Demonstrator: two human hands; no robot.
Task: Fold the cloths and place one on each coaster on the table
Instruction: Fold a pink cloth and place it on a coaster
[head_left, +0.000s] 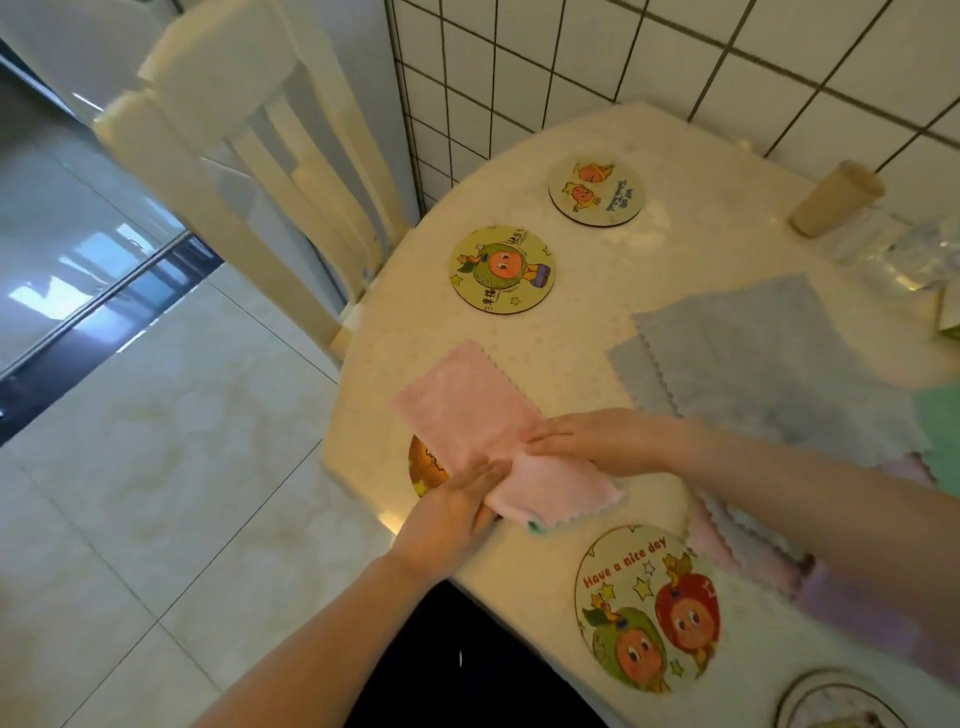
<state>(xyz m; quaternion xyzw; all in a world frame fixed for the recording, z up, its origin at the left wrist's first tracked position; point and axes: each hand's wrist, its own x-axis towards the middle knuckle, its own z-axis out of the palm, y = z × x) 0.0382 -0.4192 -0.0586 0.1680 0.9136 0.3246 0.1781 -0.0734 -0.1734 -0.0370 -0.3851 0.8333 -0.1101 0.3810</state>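
the pink cloth (483, 426) lies on the worktop (582, 332) near its left edge, folded into a long strip whose long axis runs from far-left to near-right. it covers most of an orange coaster (423, 465), which peeks out only at the strip's left side. the left hand (447, 514) presses flat on the near-left part of the strip, fingers straight, gripping nothing. the right hand (592, 441) lies across the strip's middle, fingers also straight and flat, its grip not closed round the cloth. the free far end of the strip points away from both hands, up and to the left, so the next fold would likely bring that end back along the long axis toward the hands; the right hand, laid over the middle, looks nearer to it. a grey cloth (753, 358) waits unfolded just right of the right forearm. three other coasters sit bare: the green-fruit coaster (503, 269), the far coaster (596, 190), and the "have a nice day" coaster (649, 608) near the person.
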